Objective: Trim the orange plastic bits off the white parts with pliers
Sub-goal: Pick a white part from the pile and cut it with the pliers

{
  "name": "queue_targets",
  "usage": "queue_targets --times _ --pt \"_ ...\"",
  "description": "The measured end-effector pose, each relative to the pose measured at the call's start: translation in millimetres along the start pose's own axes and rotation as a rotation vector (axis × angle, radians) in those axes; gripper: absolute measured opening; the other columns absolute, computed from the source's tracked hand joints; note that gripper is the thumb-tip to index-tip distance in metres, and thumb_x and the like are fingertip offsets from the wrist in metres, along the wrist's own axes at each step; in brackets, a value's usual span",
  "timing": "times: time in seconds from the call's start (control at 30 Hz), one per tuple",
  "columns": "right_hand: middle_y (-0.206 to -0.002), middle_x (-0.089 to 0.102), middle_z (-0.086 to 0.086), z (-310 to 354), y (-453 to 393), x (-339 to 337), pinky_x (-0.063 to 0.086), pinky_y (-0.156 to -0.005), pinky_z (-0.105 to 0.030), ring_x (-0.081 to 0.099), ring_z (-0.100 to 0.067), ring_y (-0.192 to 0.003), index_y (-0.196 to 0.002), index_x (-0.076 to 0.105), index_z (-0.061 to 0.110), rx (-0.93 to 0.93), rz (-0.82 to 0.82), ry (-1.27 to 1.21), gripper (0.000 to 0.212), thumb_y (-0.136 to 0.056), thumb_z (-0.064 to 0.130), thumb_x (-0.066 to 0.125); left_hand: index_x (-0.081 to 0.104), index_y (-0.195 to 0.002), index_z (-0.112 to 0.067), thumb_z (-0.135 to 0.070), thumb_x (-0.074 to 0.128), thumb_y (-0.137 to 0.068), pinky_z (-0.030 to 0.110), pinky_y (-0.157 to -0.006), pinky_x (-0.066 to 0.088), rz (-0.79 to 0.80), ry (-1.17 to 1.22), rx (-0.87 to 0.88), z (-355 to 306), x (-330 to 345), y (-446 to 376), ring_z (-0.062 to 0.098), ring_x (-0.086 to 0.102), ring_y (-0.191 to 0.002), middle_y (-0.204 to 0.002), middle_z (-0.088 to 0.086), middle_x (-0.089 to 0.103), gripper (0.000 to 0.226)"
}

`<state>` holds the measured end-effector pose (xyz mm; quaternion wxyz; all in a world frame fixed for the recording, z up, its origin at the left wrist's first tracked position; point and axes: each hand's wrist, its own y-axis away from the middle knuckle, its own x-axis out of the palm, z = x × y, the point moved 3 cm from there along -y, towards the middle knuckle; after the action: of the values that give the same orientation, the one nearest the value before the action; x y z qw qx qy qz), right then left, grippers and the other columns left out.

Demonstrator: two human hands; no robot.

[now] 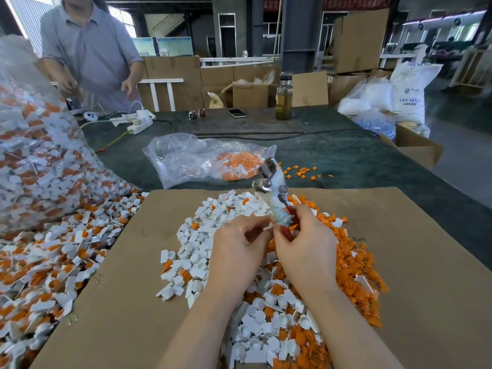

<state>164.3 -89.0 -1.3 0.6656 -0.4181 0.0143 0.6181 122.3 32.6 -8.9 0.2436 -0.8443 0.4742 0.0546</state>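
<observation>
right hand (303, 241) grips pliers (277, 198), long axis pointing far, head up. left hand (239, 241) pinches a white part (267, 228) just left of the handles; jaws sit farther off.

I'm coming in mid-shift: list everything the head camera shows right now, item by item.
pliers: one, metal head, red handles, upright above the pile
white parts: many, white, heaped centre-left on cardboard
orange bits: many, orange, heaped right
cardboard sheet: one, brown, under both heaps
untrimmed parts: many, white and orange, spilling from big clear bag, left
small clear bag: one, behind the cardboard
bottle: one, far table edge
phone: one, beside sunglasses
other person: one, far left
left hand: pinches a small white piece
right hand: grips pliers handles
</observation>
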Motion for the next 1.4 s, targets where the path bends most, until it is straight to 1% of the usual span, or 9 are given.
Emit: queue_targets --times 0.1,0.23,0.4,0.6,0.87,1.0,1.17,1.3,1.4 --pt "-0.079 0.064 0.013 -2 -1 -1 0.050 -0.058 -0.021 0.061 -0.003 -0.069 -0.099 0.062 0.021 0.054 -0.017 -0.119 0.015 -0.085 0.022 0.068 0.075 -0.094 -0.038 -0.027 0.074 -0.087 0.005 -0.072 0.047 -0.016 -0.008 -0.005 -1 0 -1 -0.011 0.063 -0.084 -0.082 -0.028 0.067 0.012" --pt "-0.074 0.061 0.018 -2 -1 -1 0.044 -0.055 -0.011 0.059 0.004 -0.072 -0.089 0.056 0.032 0.082 0.019 -0.237 0.013 -0.089 0.024 0.066 0.075 -0.081 -0.040 -0.039 0.072 -0.087 0.006 -0.067 0.044 -0.079 0.004 -0.062 0 -7 -3 -0.007 0.063 -0.080 -0.077 -0.017 0.070 0.007" --pt "-0.073 0.061 0.016 2 -1 0 0.044 -0.056 -0.007 0.059 0.006 -0.074 -0.084 0.054 0.038 0.094 0.056 -0.339 0.019 -0.090 0.025 0.065 0.078 -0.078 -0.021 -0.025 0.079 -0.082 0.021 -0.061 0.056 -0.117 0.393 -0.331 2 -10 -2 0.011 0.071 -0.064 -0.072 0.000 0.076 0.006" --pt "-0.073 0.063 0.016 5 -1 0 0.045 -0.059 -0.008 0.060 0.006 -0.074 -0.084 0.054 0.040 0.091 0.049 -0.382 0.017 -0.089 0.029 0.066 0.077 -0.083 -0.014 -0.016 0.078 -0.083 0.019 -0.059 0.056 -0.099 0.556 -0.375 -3 -11 0 0.017 0.075 -0.070 -0.075 0.007 0.076 0.002" --pt "-0.075 0.060 0.024 4 0 0 0.045 -0.064 -0.004 0.059 0.013 -0.082 -0.082 0.048 0.046 0.051 0.006 -0.328 0.029 -0.088 0.026 0.068 0.075 -0.087 -0.011 -0.006 0.076 -0.084 0.019 -0.062 0.057 -0.087 0.575 -0.386 -5 -7 1 0.019 0.076 -0.072 -0.075 0.009 0.076 0.006" --pt "-0.076 0.059 0.023 2 1 1 0.044 -0.057 -0.008 0.059 0.009 -0.081 -0.086 0.050 0.041 0.029 -0.002 -0.270 0.027 -0.087 0.023 0.069 0.078 -0.087 -0.011 -0.007 0.078 -0.083 0.019 -0.064 0.057 -0.096 0.513 -0.331 -7 -8 1 0.017 0.075 -0.072 -0.075 0.006 0.077 0.006" --pt "-0.074 0.060 0.021 2 0 2 0.046 -0.057 -0.010 0.059 0.008 -0.080 -0.085 0.049 0.041 0.033 -0.006 -0.279 0.025 -0.088 0.027 0.069 0.079 -0.085 -0.017 -0.009 0.079 -0.082 0.017 -0.063 0.056 -0.114 0.429 -0.264 -10 -8 2 0.013 0.074 -0.070 -0.073 0.001 0.076 0.008" --pt "-0.073 0.059 0.020 1 -1 3 0.045 -0.058 -0.008 0.059 0.008 -0.078 -0.085 0.052 0.035 0.043 0.016 -0.273 0.018 -0.088 0.028 0.069 0.079 -0.085 -0.021 -0.010 0.079 -0.082 0.019 -0.065 0.057 -0.116 0.376 -0.232 -10 -9 2 0.013 0.074 -0.071 -0.074 -0.002 0.076 0.011" --pt "-0.069 0.056 0.018 1 -1 3 0.043 -0.057 -0.007 0.057 0.010 -0.073 -0.079 0.049 0.036 0.045 0.021 -0.260 0.023 -0.087 0.027 0.069 0.078 -0.083 -0.026 -0.012 0.080 -0.082 0.023 -0.068 0.059 -0.113 0.327 -0.203 -11 -9 3 0.015 0.074 -0.073 -0.074 -0.004 0.076 0.015"
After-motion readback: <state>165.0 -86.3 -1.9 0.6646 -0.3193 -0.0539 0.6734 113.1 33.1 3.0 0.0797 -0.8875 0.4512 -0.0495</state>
